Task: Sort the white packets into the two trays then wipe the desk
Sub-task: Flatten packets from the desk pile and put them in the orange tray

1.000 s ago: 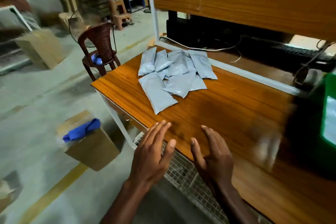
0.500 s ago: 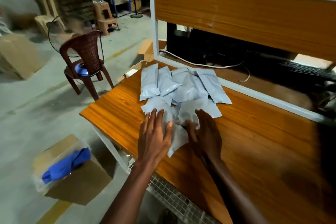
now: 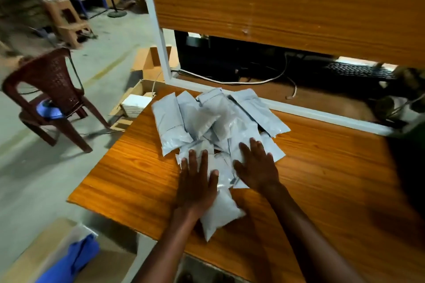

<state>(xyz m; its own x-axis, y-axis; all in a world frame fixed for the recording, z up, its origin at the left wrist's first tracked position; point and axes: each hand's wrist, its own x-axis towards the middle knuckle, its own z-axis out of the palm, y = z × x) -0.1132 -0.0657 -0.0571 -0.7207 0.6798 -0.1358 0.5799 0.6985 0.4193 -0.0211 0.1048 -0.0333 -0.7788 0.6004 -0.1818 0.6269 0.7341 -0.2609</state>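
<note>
Several white packets (image 3: pixel 216 119) lie in an overlapping heap on the orange wooden desk (image 3: pixel 322 167). My left hand (image 3: pixel 197 181) rests flat, fingers spread, on the nearest packet (image 3: pixel 222 211), which points toward the desk's front edge. My right hand (image 3: pixel 255 163) lies flat on the packets at the heap's near right side. Neither hand has closed around a packet. No tray is in view.
A wooden hutch panel (image 3: pixel 276 14) rises behind the heap, with cables (image 3: pixel 230 80) and a dark keyboard (image 3: pixel 358 71) under it. A brown plastic chair (image 3: pixel 50 94) stands to the left. A blue cloth (image 3: pixel 73 259) lies on a cardboard box at lower left.
Both hands went from hovering over the desk's front edge to lying on the near packets. My view has moved closer to the heap.
</note>
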